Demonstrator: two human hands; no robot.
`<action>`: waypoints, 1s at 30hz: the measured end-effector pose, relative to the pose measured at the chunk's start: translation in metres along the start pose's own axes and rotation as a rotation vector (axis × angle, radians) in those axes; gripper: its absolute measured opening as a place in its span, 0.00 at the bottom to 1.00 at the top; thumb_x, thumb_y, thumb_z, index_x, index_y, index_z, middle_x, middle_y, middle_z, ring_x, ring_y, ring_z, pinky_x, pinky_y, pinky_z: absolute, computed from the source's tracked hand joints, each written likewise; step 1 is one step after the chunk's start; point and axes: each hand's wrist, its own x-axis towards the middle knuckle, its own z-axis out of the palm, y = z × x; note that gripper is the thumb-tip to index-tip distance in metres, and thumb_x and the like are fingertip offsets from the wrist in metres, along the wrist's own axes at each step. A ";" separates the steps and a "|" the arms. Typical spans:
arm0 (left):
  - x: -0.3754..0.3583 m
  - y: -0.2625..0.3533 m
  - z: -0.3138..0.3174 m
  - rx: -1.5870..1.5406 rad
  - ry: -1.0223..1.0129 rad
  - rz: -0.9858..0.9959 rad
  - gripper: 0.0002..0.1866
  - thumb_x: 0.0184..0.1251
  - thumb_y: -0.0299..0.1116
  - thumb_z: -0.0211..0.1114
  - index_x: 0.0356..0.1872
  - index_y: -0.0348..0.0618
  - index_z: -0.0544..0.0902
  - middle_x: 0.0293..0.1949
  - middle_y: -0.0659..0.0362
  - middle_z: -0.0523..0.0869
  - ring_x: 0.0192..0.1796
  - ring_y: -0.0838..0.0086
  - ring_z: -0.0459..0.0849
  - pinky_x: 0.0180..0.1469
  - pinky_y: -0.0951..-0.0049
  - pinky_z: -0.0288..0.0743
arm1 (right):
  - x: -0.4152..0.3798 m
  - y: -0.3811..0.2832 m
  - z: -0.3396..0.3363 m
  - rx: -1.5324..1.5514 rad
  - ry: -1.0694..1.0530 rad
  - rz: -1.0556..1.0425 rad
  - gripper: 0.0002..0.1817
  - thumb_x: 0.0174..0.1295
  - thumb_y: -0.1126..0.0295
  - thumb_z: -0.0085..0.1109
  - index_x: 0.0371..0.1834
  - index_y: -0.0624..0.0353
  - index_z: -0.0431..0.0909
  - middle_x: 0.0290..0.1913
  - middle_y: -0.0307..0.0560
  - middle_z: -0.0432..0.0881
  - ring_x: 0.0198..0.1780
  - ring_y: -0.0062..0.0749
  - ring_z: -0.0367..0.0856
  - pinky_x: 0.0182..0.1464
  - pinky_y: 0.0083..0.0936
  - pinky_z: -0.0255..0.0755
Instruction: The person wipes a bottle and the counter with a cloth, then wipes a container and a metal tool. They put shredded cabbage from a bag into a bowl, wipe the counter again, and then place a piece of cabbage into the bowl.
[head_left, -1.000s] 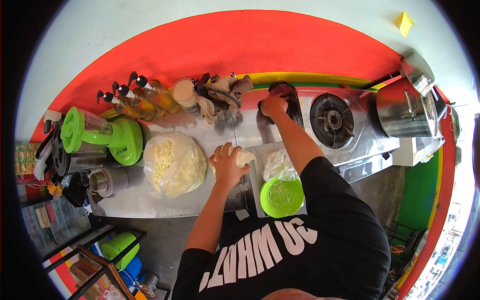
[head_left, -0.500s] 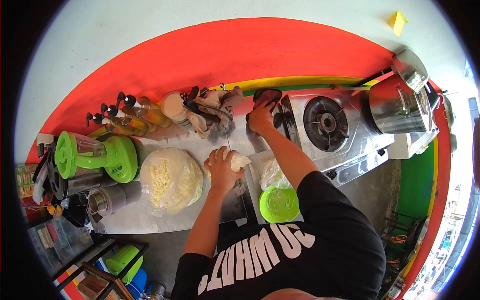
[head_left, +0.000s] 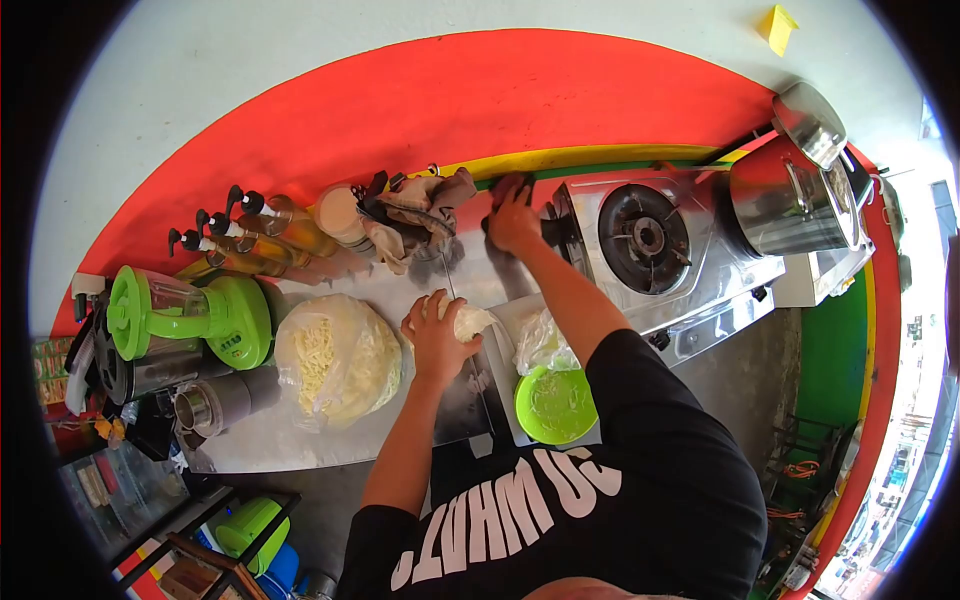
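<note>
My left hand (head_left: 438, 338) is curled over a small pale plastic bag (head_left: 470, 322) on the metal counter. To its left sits a large clear bag of pale shredded food (head_left: 345, 362). Beyond the counter's middle, my right hand (head_left: 514, 222) is closed around a dark cloth (head_left: 507, 190) near the wall, just left of the gas stove (head_left: 645, 238). Between my arms lie a crumpled clear bag (head_left: 542, 343) and a green bowl (head_left: 556, 405) with pale bits inside.
Pump bottles (head_left: 290, 222), a pale round container (head_left: 342, 213) and a bundled cloth (head_left: 420, 215) line the wall. A green blender (head_left: 235, 322) and a metal cylinder (head_left: 212, 402) stand at left. Large pots (head_left: 790, 205) are at right.
My right hand has moved slightly left with the dark cloth, which now sits closer to the wall. The view has shifted a little. My left hand stays on the small bag.
</note>
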 end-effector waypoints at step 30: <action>-0.043 0.000 -0.012 0.101 -0.007 -0.083 0.44 0.44 0.43 0.83 0.69 0.59 0.77 0.82 0.57 0.60 0.84 0.55 0.54 0.78 0.40 0.46 | -0.028 0.044 -0.011 -0.032 0.024 -0.088 0.32 0.61 0.72 0.65 0.69 0.62 0.66 0.68 0.74 0.68 0.61 0.69 0.81 0.60 0.50 0.81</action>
